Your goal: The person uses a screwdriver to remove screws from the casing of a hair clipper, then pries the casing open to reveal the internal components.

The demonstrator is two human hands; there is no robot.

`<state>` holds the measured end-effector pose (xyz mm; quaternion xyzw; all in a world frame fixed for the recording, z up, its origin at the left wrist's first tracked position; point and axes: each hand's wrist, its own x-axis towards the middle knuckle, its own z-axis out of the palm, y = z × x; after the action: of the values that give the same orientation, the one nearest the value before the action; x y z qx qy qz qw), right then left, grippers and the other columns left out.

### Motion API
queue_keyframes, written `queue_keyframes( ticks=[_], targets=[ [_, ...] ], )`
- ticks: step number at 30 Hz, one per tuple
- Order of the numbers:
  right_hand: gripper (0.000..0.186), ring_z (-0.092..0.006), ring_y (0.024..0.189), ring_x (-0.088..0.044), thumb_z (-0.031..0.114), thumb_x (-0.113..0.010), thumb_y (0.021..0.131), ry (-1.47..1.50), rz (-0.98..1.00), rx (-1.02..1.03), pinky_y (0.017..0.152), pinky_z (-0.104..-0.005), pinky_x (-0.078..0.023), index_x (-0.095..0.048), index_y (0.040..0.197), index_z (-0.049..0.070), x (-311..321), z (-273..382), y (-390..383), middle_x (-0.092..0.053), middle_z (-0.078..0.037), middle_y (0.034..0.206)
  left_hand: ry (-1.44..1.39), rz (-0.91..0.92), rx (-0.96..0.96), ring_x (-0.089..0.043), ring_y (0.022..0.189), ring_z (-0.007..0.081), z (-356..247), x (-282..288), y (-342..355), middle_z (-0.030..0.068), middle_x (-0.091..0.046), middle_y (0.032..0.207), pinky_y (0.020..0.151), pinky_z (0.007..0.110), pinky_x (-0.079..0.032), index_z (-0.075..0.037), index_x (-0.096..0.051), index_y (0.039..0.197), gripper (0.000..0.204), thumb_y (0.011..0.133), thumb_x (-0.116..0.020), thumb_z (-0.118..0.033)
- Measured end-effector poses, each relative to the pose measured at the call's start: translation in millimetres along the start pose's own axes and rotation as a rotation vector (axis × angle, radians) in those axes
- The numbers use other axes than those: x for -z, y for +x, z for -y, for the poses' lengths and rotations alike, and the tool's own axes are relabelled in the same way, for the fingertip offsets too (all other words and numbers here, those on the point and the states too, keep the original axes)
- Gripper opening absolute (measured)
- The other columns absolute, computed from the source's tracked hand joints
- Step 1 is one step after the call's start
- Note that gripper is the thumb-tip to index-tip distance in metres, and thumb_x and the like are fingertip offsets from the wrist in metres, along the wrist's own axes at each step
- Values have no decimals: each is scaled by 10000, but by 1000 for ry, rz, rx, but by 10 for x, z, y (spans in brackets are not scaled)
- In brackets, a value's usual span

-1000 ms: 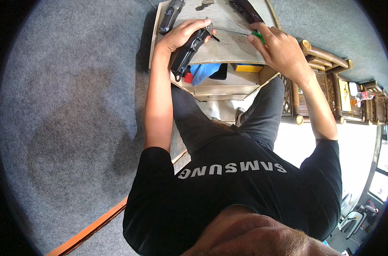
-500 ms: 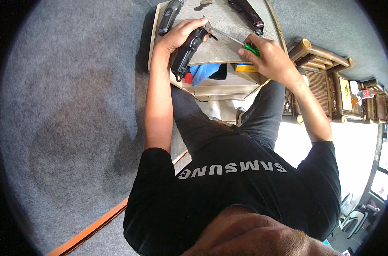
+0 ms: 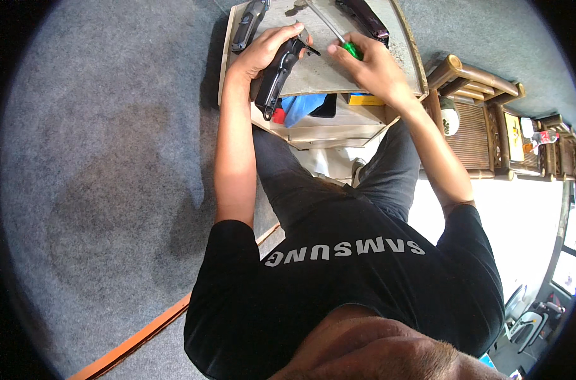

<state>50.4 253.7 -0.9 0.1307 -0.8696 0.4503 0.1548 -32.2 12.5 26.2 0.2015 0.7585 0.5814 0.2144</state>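
Observation:
My left hand point(image 3: 262, 52) is closed around a black hair clipper point(image 3: 277, 79), its blade end pointing away from me and its hanging loop toward me. A thin dark lever sticks out beside the blade. Gripped in my right hand point(image 3: 378, 69) is a screwdriver with a green handle point(image 3: 351, 49). Its metal shaft reaches up and left over the table, past the clipper's blade and apart from it. The tip lies by a small dark piece point(image 3: 295, 9) at the table's far part.
The wooden table point(image 3: 329, 76) carries a grey-black clipper point(image 3: 249, 25) at left and a dark maroon clipper point(image 3: 367, 22) at right. An open shelf below holds a blue cloth point(image 3: 302, 107) and a yellow box point(image 3: 365, 99). Bamboo chairs point(image 3: 471, 130) stand to the right.
My right hand has drawn the screwdriver away from the clipper's blade, moving left and farther out, so the shaft now points to the table's far part. My left hand barely moved.

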Motion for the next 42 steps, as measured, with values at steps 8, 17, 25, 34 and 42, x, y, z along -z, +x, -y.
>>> queue_keyframes(
  ticks=[8,17,25,34,42],
  targets=[
    [280,-65,608,-488,299,-791,960,135,-211,95,568,-301,-443,-785,1137,82,-441,138,206,-585,-18,621,-32,-13,-25,-624,766,65,57,43,27,6,-710,873,704,226,-475,-55,-759,1078,464,1036,-599,-488],
    [254,-45,563,-544,293,-771,988,296,-158,109,520,-271,-438,-747,1014,42,-496,-28,283,-634,16,640,-38,-20,-41,-628,674,77,-6,-37,4,14,-688,841,577,242,-508,-104,-745,1263,560,959,-669,-568],
    [420,-275,673,-688,443,-759,943,286,79,-137,680,-418,-532,-761,976,24,-415,79,310,-685,-173,709,-17,-45,-17,-651,858,77,21,-10,-6,10,-718,947,786,246,-505,-39,-752,1124,435,1053,-589,-436],
    [417,-192,586,-687,448,-750,961,372,-20,-165,588,-393,-524,-751,949,31,-417,7,289,-656,-124,626,-24,-74,-103,-640,611,101,127,-2,102,27,-702,807,534,271,-525,-97,-753,1080,480,973,-661,-556],
    [247,-331,606,-700,309,-809,925,106,-144,119,600,-423,-550,-740,987,80,-414,376,-323,-703,-164,719,0,-69,-225,-633,626,79,364,66,259,3,-693,807,551,241,-496,-97,-765,1115,467,995,-644,-532]
  ],
)
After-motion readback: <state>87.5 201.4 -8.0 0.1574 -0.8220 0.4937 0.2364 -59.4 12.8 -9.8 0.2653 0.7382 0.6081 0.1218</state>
